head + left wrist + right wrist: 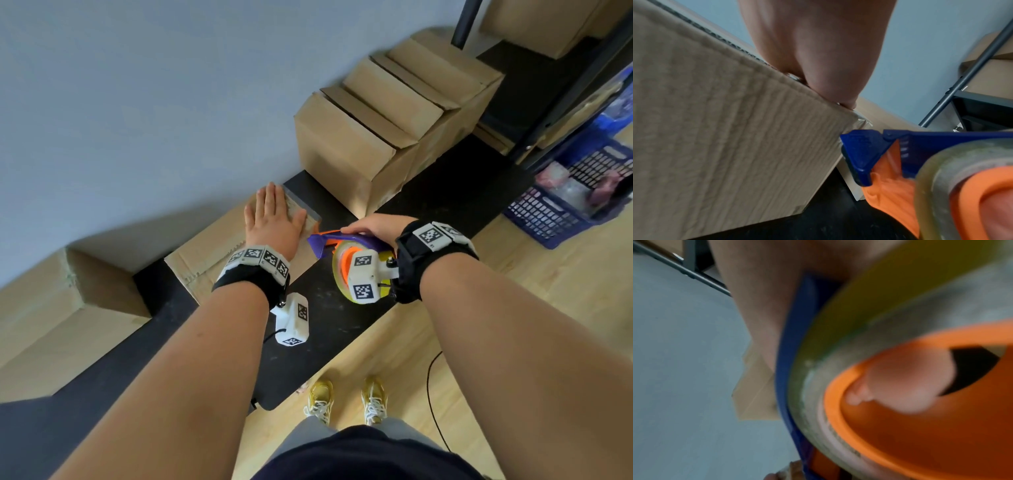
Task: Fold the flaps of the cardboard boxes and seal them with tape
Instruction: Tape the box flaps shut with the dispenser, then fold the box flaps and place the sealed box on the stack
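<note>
A closed cardboard box (212, 246) sits on the black bench, with clear tape running along its top seam. My left hand (272, 219) lies flat on the box top, fingers straight, pressing near the far right corner; the left wrist view shows the hand (818, 48) on the box (725, 129) at its edge. My right hand (373, 228) grips a blue and orange tape dispenser (342, 250) with a roll of clear tape. The dispenser's blue nose (863, 151) is at the box's right corner. In the right wrist view fingers curl inside the orange hub (920, 418).
Several unsealed cardboard boxes (387, 120) stand in a row further along the black bench (325, 325). Another box (51, 308) sits at the near left. A blue plastic crate (575, 192) stands on the wooden floor at right, beside a dark metal shelf frame (561, 113).
</note>
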Motion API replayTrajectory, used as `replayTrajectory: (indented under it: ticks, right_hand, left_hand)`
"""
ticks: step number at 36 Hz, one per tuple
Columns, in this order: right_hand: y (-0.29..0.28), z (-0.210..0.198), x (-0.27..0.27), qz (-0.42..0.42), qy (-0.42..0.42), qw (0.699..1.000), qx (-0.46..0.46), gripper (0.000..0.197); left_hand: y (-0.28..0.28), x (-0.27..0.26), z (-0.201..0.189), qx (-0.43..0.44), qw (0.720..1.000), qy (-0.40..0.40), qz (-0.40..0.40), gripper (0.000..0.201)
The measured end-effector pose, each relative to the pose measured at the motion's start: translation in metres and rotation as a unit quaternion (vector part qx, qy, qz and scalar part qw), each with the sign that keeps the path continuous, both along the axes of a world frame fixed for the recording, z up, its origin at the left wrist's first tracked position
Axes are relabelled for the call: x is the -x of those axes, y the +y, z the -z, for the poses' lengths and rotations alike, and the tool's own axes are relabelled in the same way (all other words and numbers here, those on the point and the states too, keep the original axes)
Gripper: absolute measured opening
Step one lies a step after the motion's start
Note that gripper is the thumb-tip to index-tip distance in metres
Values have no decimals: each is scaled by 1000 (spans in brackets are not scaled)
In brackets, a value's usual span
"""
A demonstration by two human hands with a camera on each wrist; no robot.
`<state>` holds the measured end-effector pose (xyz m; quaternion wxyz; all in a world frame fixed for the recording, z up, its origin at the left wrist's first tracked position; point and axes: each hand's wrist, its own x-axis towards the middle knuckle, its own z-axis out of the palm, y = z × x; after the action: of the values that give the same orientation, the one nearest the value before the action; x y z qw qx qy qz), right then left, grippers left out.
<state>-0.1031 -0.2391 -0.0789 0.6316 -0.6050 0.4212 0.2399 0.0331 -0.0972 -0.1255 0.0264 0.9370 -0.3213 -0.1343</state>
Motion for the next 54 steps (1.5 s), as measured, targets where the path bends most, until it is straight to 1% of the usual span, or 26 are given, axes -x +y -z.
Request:
replayTrajectory:
  ticks: [3,6,10,12,14,18,20,23,26,28,32,35,37,39,40,42,43,45,48,50,52,54]
  right_hand:
    - [2,3,5,7,10,1000,-15,31]
    - [2,1,10,-2,5,1000,-6,31]
    - [-2,0,22,-31,16,998,57,33]
    - [-4,5,29,-14,35,996,82,31]
    - [-6,11,33,13,58,995,86,30]
    - [-8,19,38,42,62,993,96,43]
    - [-9,22,40,52,57,991,106,49]
    - [-9,26,43,71,44,986,142,60]
    - [-4,28,41,31,38,980,195,67]
    - [1,30,36,14,38,979,201,66]
    - [15,32,22,-61,49,973,218,43]
    - [24,35,10,-105,49,963,245,32]
    - [28,40,9,-132,57,952,269,38]
    - [31,50,6,-138,55,946,289,49]
    - [33,54,6,-136,59,942,301,48]
    - [35,58,6,-150,76,932,322,40]
    - [35,61,6,-164,74,928,326,41]
    - [37,66,5,-181,54,925,329,46]
    - [39,74,5,-205,60,916,339,46]
    - [42,79,1,-213,49,912,348,49]
    - [45,80,-2,-223,55,898,376,49]
    - [47,83,-5,-232,70,887,393,54]
  left_hand:
    - [1,1,1,7,1000,-1,3,70]
    - [2,4,1,10,1000,0,4,79]
    - [1,4,-1,9,1000,3,4,84]
    - [0,4,0,1,1000,-2,4,92]
    - [0,6,0,-6,1000,-3,3,102]
    - [0,7,0,-17,1000,5,9,113]
    - [1,9,1,-32,999,-4,15,117]
    - [1,16,2,-37,999,-29,-3,111]
    - [-1,23,4,-25,998,-38,-47,107]
    - [-1,28,5,-16,995,-50,-90,106]
    - [0,38,4,-9,986,-54,-155,106]
    - [3,37,1,-16,984,-60,-164,111]
    - [3,36,-1,-18,987,-58,-152,116]
    - [8,32,-5,-5,988,-48,-147,111]
    - [12,28,-7,8,988,-42,-145,103]
    - [20,19,-9,40,989,-29,-138,81]
    - [25,14,-10,51,989,-28,-133,71]
    - [32,6,-11,52,991,-35,-116,60]
    - [35,2,-13,48,994,-40,-95,55]
    - [35,4,-14,55,993,-48,-95,54]
    - [34,5,-13,68,991,-55,-103,54]
    - [35,5,-12,79,990,-50,-110,54]
